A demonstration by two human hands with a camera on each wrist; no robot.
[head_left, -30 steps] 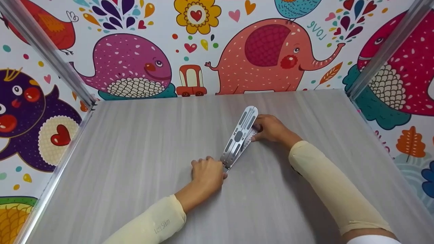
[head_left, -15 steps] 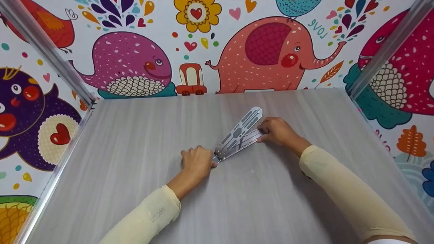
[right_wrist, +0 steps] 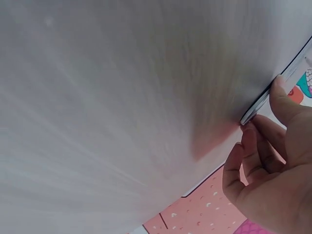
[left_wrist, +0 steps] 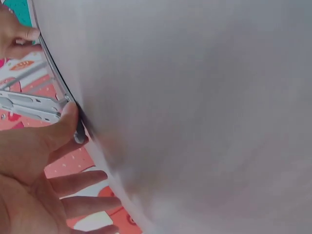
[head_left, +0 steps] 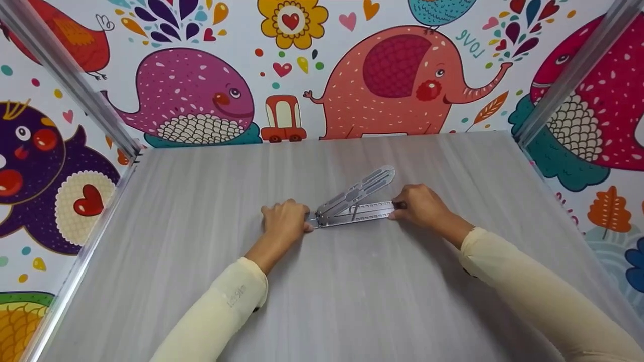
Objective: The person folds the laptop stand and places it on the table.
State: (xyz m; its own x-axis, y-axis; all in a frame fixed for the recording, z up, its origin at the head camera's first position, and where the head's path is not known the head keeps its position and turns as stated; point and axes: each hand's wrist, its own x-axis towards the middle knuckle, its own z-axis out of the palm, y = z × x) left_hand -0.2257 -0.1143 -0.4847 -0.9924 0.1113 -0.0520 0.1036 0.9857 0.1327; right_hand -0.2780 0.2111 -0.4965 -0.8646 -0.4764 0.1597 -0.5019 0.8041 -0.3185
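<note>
A hinged metal bracket [head_left: 354,203] with two slotted arms lies on the grey table [head_left: 322,291], its lower arm flat and its upper arm angled up to the right. My left hand [head_left: 284,221] grips the hinge end, and in the left wrist view its thumb [left_wrist: 66,119] presses on the bracket [left_wrist: 29,105]. My right hand [head_left: 420,205] pinches the far tip of the lower arm. The right wrist view shows that hand [right_wrist: 273,165] with curled fingers and its thumb on the bracket's thin edge [right_wrist: 263,102].
Walls with bright cartoon animals [head_left: 397,80] close the table in at the back and on both sides. Metal posts [head_left: 70,80] stand at the two back corners. Both forearms wear cream sleeves [head_left: 533,296].
The bracket has swung from a steep diagonal to lie nearly left to right, and its two arms have spread apart. My left hand moved up and left, my right hand right and nearer.
</note>
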